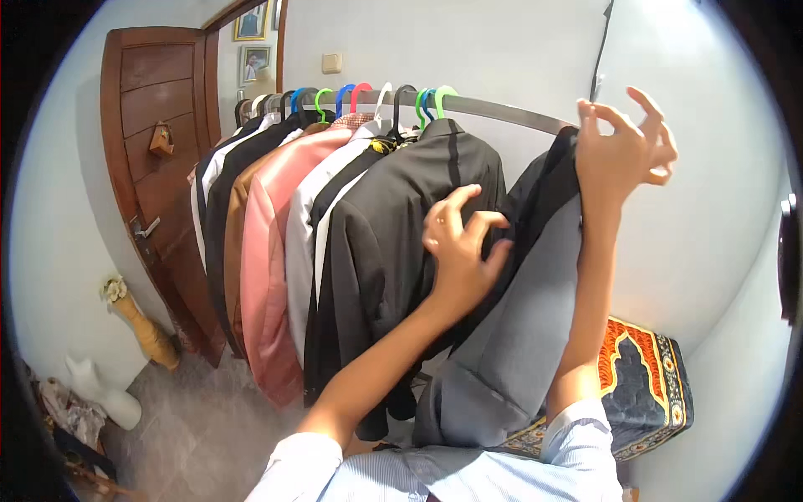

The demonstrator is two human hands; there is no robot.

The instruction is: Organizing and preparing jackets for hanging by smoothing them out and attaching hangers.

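Observation:
My left hand (464, 255) is in front of a dark grey blazer (376, 226), its fingers curved and apart with nothing visible in them. A light green hanger (445, 92) holds that blazer on the metal rail (502, 111). My right hand (621, 151) is raised near the rail's right end, fingers spread against the white wall, and I see nothing in it. A grey jacket (519, 335) with a black upper part hangs between my forearms, partly behind my right forearm. Its hanger is hidden from sight.
Left along the rail hang a pink jacket (272, 259), a brown one (238, 251) and several black and white garments. A brown door (167, 167) stands at the left. A patterned cloth (648, 385) covers a box-like shape at lower right; a white mannequin torso (104, 393) is at lower left.

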